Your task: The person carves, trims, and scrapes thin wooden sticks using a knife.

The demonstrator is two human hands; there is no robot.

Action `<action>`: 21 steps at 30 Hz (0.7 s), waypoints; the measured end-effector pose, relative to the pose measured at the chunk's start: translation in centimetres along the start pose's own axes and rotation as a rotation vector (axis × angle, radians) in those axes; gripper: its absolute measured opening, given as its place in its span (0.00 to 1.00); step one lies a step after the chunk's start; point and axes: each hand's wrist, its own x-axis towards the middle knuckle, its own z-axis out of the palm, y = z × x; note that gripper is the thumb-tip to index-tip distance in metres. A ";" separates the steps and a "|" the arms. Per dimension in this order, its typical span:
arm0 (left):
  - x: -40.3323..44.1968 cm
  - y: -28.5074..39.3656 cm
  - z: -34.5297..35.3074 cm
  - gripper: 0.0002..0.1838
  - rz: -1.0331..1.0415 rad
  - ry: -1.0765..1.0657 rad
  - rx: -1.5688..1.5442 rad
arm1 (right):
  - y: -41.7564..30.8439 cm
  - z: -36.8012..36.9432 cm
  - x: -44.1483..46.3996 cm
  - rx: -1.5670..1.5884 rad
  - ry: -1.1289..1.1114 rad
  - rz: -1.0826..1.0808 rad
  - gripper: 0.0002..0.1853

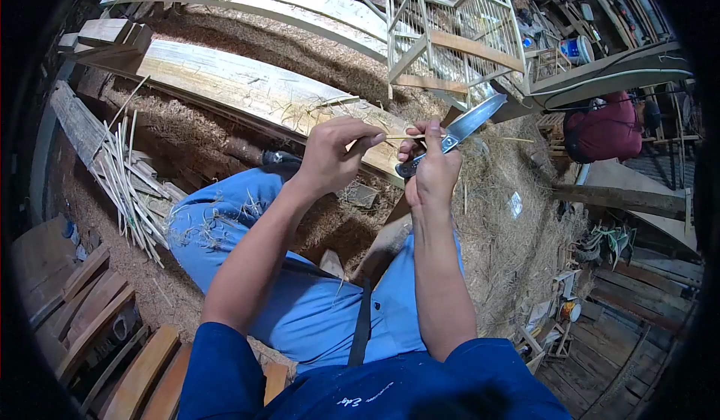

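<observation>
My right hand (pixel 431 169) is closed around a knife (pixel 472 120), its broad metal blade pointing up and right and its dark handle partly hidden by the palm. A thin pale bamboo stick (pixel 395 136) runs from my left hand (pixel 337 150) to the right hand. The left fingers pinch its near end. It passes by the right thumb and the base of the blade, and a thin length shows again on the far side. Whether the blade's edge touches the stick cannot be made out. Both hands are above my lap, near the plank's end.
A long wooden plank (pixel 247 82) lies ahead, strewn with shavings. Beyond its right end stands a slatted wooden cage (pixel 457 45). Several thin sticks (pixel 124 172) lie bundled at left. Curved wood pieces (pixel 142 375) are at lower left. A person in a maroon shirt (pixel 606 127) is at right.
</observation>
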 end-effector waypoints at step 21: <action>0.2 0.1 -1.1 0.11 -0.295 -0.211 -0.117 | 0.0 -0.2 -0.7 -0.072 -0.182 -0.058 0.19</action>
